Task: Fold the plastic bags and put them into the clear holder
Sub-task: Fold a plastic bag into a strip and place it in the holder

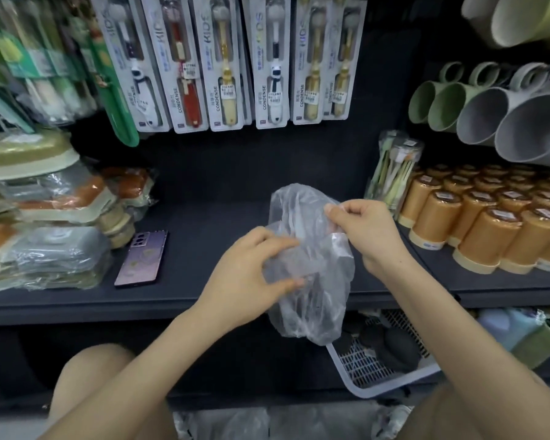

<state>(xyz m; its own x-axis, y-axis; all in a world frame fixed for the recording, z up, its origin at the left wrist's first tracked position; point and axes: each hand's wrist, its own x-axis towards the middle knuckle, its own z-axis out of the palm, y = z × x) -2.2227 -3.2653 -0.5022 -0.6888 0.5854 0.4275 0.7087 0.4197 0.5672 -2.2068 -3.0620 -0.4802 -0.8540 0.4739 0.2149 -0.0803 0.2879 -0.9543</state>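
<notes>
Clear plastic bag (311, 265) hangs between both hands before the dark shelf (204, 223): left hand (251, 274) pinches its middle from below, right hand (365, 230) pinches the upper edge, fingers curled.

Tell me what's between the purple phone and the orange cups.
In the head view: the plastic bag, gripped by the left hand and pinched by the right hand. Otherwise the shelf there is bare.

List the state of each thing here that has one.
plastic bag: crumpled, unfolded, held by both hands.
left hand: grips the bag's middle.
right hand: pinches the bag's top edge.
phone: lying face down on the shelf.
white basket: below the shelf, holding dark items.
grey mugs: lying on their sides.
</notes>
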